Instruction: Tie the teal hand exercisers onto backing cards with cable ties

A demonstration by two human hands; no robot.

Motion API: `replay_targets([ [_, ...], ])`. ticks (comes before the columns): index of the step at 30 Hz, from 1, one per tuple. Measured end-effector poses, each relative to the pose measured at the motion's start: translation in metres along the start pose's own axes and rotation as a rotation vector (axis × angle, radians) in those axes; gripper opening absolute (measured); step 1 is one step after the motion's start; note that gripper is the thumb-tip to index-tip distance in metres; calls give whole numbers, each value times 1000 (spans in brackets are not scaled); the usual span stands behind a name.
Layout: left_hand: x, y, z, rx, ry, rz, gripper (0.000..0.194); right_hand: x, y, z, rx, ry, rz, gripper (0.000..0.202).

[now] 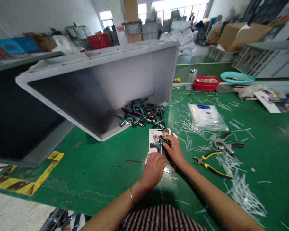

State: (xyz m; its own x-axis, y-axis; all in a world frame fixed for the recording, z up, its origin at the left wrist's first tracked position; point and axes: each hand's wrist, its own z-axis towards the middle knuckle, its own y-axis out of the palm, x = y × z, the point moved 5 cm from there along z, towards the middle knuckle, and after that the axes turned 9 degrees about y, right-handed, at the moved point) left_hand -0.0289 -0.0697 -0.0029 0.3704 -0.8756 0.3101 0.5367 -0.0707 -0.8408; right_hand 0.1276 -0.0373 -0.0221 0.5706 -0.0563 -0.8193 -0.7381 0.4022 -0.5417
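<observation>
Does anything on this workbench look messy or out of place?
Yes: loose white plastic strips lie scattered over the right side of the green table, heaped beside the yellow-and-black pliers, like spilled offcuts. Nothing looks plainly damaged.

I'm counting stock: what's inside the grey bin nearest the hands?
The bin holds a tangled pile of green-and-black tools near its opening; those underneath are partly covered, hiding their number.

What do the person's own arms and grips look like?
Left grip and right grip are bare human hands, ungloved. Left forearm and right forearm show no sleeves, cables or markings. The left wrist wears a thin, silvery bracelet; nothing shows on the right wrist. Between the arms: a striped garment, dark with light lines.
</observation>
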Motion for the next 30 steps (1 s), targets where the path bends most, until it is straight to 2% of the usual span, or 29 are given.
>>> replay_targets([
  [1, -6, -11, -2, 43, -79, 13, 14, -4, -5, -5, -36, -29, -37, 16],
  [3, -20, -28, -5, 67, -243, 59, 31, -14, -12, -18, -172, -92, -128, 13],
  [5, -33, -31, -6, -30, -329, 93, 48, -25, -15, -35, -317, -156, -243, 16],
  [6, -38, -29, -6, -98, -339, 99, 51, -30, -14, -43, -353, -187, -314, 16],
  [8, -45, -24, -5, -189, -327, 96, 44, -40, -10, -54, -359, -245, -478, 12],
  [13, -51, -20, -3, -223, -263, 57, 17, -53, 14, -55, -318, -301, -777, 11],
  [16, -54, -25, -5, -251, -221, -19, 21, -51, 18, -47, -369, -253, -687, 14],
  [20, -61, -29, -7, -279, -154, -172, 23, -43, 8, -40, -474, -130, -338, 11],
  [23, -59, -26, -3, -245, -104, -170, 20, -41, 3, -37, -436, -114, -187, 13],
  [26, -52, -18, 3, -125, -121, -209, 21, -41, 3, -35, -358, -150, -128, 12],
  [30, -54, -7, -1, 76, -312, -405, 18, -31, 0, -35, -282, -67, -95, 8],
])
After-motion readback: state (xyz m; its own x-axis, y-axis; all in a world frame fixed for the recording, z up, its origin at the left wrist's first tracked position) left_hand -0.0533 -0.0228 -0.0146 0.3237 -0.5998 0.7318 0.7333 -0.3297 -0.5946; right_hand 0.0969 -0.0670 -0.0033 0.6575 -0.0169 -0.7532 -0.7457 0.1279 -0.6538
